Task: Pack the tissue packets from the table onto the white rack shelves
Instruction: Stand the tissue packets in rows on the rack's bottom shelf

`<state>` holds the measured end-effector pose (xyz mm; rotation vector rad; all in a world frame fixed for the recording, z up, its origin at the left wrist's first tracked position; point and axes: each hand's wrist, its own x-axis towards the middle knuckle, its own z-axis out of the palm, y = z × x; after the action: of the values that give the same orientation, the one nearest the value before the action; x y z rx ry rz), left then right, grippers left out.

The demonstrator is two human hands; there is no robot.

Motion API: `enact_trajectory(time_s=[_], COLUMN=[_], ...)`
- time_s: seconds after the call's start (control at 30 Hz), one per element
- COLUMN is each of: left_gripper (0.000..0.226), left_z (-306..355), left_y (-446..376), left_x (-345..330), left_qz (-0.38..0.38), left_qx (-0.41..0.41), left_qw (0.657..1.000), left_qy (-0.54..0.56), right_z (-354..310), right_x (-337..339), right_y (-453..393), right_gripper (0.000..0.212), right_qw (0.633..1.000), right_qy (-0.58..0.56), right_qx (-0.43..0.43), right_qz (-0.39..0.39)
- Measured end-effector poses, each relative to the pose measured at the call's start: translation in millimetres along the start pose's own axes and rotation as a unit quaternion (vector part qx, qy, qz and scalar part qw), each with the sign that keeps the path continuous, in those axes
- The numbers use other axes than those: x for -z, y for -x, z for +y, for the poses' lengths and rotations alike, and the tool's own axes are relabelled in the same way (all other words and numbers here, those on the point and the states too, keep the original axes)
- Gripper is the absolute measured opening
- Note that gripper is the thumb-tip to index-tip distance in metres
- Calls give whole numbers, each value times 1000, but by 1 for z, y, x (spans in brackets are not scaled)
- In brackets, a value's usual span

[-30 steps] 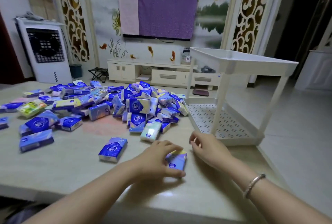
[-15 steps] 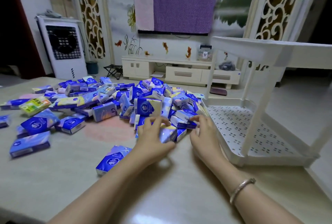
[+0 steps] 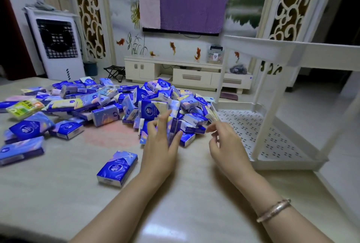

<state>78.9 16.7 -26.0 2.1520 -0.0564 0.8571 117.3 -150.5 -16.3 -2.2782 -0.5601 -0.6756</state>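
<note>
A heap of blue and white tissue packets [image 3: 136,102] covers the far half of the table [image 3: 58,194]. My left hand [image 3: 161,145] grips one packet [image 3: 174,129] on edge at the heap's near side. My right hand [image 3: 224,143] hovers just to the right, fingers apart, holding nothing. The white rack [image 3: 272,94] stands at the table's right end; its perforated lower shelf [image 3: 259,131] and its top shelf [image 3: 292,48] hold no packets that I can see. A single packet [image 3: 117,167] lies alone near my left wrist.
A green and yellow packet [image 3: 24,107] lies at the far left of the heap. Beyond the table are a white TV cabinet [image 3: 175,73], a covered screen [image 3: 187,5] and a white air cooler [image 3: 56,46]. A bracelet [image 3: 273,209] is on my right wrist.
Both hands moved forward from the table's near part to the heap's edge. My left hand carried its packet along and turned it on edge. The camera moved closer to the rack.
</note>
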Motion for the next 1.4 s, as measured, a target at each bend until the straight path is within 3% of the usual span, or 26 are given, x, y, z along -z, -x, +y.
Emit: enact_trajectory(time_s=[0.17, 0.37, 0.4, 0.47, 0.57, 0.7, 0.77, 0.9, 1.0, 1.1, 1.17, 1.2, 1.27, 1.33, 1.4], left_gripper=[37, 41, 43, 45, 45, 36, 40, 40, 35, 31, 32, 33, 35, 33, 32], left_z=[17, 60, 69, 85, 103, 96, 85, 69, 59, 55, 61, 65, 75, 83, 85], left_y=[9, 28, 31, 37, 44, 40, 33, 21, 18, 26, 35, 38, 43, 44, 41], left_x=[-3, -30, -36, -53, -75, -78, -68, -47, -32, -26, -28, -31, -39, -46, -50], left_qz=[-14, -169, -193, -229, -204, -54, -15, -24, -24, -51, -91, -110, -130, -133, -137], left_qx=[3, 98, 110, 131, 152, 168, 168, 173, 180, 145, 122, 114, 105, 97, 92], left_qw=[993, 955, 944, 914, 899, 928, 941, 947, 946, 957, 960, 960, 964, 968, 972], left_qy=[118, 224, 243, 308, 356, 328, 295, 269, 270, 246, 235, 229, 209, 187, 165], right_z=[-12, 37, 51, 75, 82, 51, 30, -11, -22, -19, -6, 3, 26, 51, 64], right_x=[49, 115, 122, 129, 132, 123, 100, 47, 50, 89, 115, 124, 132, 131, 131], right_y=[17, 60, 61, 65, 69, 66, 63, 43, 34, 50, 68, 75, 76, 74, 69], right_gripper=[19, 10, 16, 30, 27, 21, 25, 37, 46, 31, 18, 15, 23, 44, 36], right_qw=[998, 970, 963, 932, 890, 932, 947, 949, 961, 972, 968, 969, 978, 964, 946], right_qy=[56, 219, 252, 351, 428, 326, 277, 242, 187, 117, 102, 116, 173, 247, 275], right_qx=[-1, -18, -46, -73, -69, -3, -5, -20, 14, 175, 229, 219, 113, 9, -19], right_qz=[24, 104, 78, -48, -144, -156, -161, -201, -205, -100, -24, -5, -17, -99, -171])
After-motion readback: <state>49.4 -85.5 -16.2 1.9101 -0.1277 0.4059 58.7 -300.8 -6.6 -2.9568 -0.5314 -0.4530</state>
